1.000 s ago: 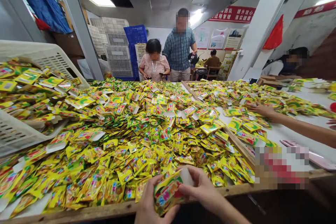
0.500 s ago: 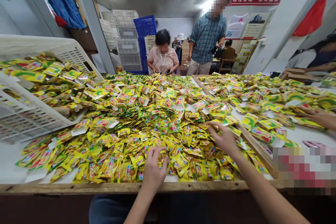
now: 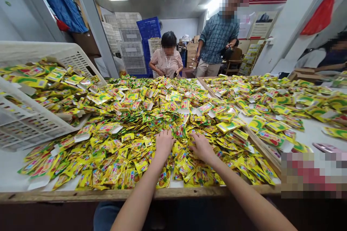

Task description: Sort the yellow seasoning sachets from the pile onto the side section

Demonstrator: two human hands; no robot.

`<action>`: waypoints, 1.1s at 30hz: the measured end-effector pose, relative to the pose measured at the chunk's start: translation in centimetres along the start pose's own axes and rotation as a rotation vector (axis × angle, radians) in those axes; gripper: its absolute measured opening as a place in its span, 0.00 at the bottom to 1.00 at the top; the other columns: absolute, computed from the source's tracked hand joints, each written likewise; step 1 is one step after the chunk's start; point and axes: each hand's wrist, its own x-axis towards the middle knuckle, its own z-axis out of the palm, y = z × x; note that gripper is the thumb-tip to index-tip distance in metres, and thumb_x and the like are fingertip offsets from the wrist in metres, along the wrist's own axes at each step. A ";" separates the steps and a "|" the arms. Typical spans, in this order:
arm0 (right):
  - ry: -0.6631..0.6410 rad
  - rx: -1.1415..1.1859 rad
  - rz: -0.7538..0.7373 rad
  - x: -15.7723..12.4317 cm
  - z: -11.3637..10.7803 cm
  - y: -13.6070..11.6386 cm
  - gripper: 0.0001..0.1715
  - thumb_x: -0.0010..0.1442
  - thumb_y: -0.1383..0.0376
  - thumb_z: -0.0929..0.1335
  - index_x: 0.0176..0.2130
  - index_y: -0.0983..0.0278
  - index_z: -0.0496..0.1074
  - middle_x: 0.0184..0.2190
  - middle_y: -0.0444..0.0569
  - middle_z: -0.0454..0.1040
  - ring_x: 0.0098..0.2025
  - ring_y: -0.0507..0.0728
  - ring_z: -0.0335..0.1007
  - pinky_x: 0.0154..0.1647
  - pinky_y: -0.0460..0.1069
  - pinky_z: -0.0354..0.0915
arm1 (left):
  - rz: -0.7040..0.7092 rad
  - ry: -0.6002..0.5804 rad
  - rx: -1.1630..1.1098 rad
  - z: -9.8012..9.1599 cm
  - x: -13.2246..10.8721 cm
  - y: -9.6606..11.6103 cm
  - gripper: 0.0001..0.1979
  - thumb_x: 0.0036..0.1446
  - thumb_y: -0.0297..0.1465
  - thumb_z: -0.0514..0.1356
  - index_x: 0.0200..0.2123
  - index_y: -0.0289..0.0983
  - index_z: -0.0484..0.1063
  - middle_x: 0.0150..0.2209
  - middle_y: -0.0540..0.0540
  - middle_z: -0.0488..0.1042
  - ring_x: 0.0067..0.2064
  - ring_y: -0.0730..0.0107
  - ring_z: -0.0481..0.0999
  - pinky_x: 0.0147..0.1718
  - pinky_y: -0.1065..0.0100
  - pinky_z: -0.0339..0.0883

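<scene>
Small yellow-green packets (image 3: 114,162) lie in a deep heap over the table. My left hand (image 3: 164,144) rests on the middle of the heap, its fingers bent down onto the packets; what they grip, if anything, is hidden. To its right, my right hand (image 3: 201,146) touches the heap too, fingers curled among packets and their tips partly out of sight. Between the two hands lie a few green and yellow packets. Flat yellow boxes (image 3: 229,125), some with open white flaps, are mixed in behind and to the right.
A white crate (image 3: 40,121) lies tipped at the left, spilling boxes. A wooden divider (image 3: 264,151) separates more boxes at the right. The table's wooden edge (image 3: 81,195) runs in front. One person (image 3: 166,61) sits opposite; another (image 3: 218,39) stands behind.
My left hand has moved forward onto the heap. My right hand has moved left, closer to my left hand. Another person's hand at the right has gone out of view.
</scene>
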 end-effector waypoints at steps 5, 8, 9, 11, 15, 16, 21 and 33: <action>0.071 0.287 -0.006 -0.6 -0.2 -0.3 0.18 0.52 0.71 0.66 0.44 0.64 0.71 0.42 0.55 0.75 0.47 0.63 0.69 0.50 0.57 0.63 | -0.058 0.115 -0.201 -1.5 -0.1 0.2 0.09 0.59 0.30 0.51 0.34 0.36 0.71 0.32 0.41 0.75 0.39 0.59 0.73 0.43 0.60 0.63; 0.072 0.493 0.037 -1.5 -1.0 -0.8 0.12 0.56 0.61 0.65 0.40 0.65 0.71 0.35 0.53 0.77 0.38 0.61 0.73 0.40 0.56 0.69 | -0.104 0.183 -0.372 -2.8 -1.6 0.9 0.14 0.63 0.34 0.45 0.38 0.36 0.68 0.28 0.46 0.73 0.30 0.65 0.73 0.33 0.67 0.64; 0.065 0.550 0.046 -1.9 -1.2 -1.1 0.15 0.58 0.57 0.64 0.40 0.65 0.70 0.35 0.53 0.77 0.37 0.60 0.74 0.37 0.54 0.70 | -0.115 0.187 -0.432 -3.2 -2.4 1.3 0.15 0.63 0.36 0.44 0.38 0.36 0.67 0.26 0.47 0.71 0.27 0.68 0.71 0.28 0.69 0.63; 0.031 0.715 0.076 -2.5 -1.4 -2.1 0.20 0.58 0.52 0.64 0.41 0.65 0.69 0.35 0.52 0.78 0.35 0.59 0.76 0.33 0.52 0.71 | -0.134 0.169 -0.540 -3.5 -4.1 2.3 0.15 0.62 0.40 0.46 0.38 0.37 0.66 0.23 0.51 0.69 0.21 0.72 0.67 0.21 0.73 0.59; -0.084 1.254 0.211 -3.4 -1.1 -4.6 0.23 0.49 0.48 0.70 0.34 0.63 0.70 0.30 0.48 0.78 0.30 0.56 0.75 0.33 0.50 0.71 | -0.177 0.160 -0.721 -3.4 -6.6 3.9 0.14 0.58 0.42 0.52 0.36 0.37 0.66 0.24 0.52 0.67 0.21 0.76 0.65 0.20 0.75 0.58; -0.085 1.340 0.222 -3.5 -1.0 -5.1 0.22 0.48 0.48 0.72 0.33 0.63 0.71 0.29 0.47 0.78 0.30 0.55 0.75 0.33 0.50 0.71 | -0.214 0.168 -0.804 -3.4 -6.8 4.0 0.14 0.57 0.42 0.54 0.35 0.37 0.66 0.24 0.52 0.67 0.22 0.76 0.65 0.21 0.75 0.59; 0.054 1.128 -0.043 -3.9 -1.3 -5.4 0.08 0.51 0.59 0.72 0.32 0.60 0.78 0.33 0.48 0.80 0.36 0.57 0.76 0.40 0.51 0.70 | -0.446 0.075 -1.213 -4.1 -6.9 3.4 0.19 0.47 0.47 0.61 0.32 0.37 0.67 0.25 0.52 0.68 0.25 0.75 0.68 0.25 0.73 0.63; 0.046 0.864 -0.383 -5.1 -2.1 -4.2 0.13 0.53 0.69 0.68 0.36 0.54 0.79 0.45 0.50 0.74 0.56 0.61 0.66 0.57 0.57 0.62 | -0.429 -0.024 -1.162 -4.0 -8.1 3.5 0.20 0.48 0.48 0.60 0.33 0.37 0.65 0.24 0.54 0.64 0.27 0.74 0.65 0.26 0.72 0.62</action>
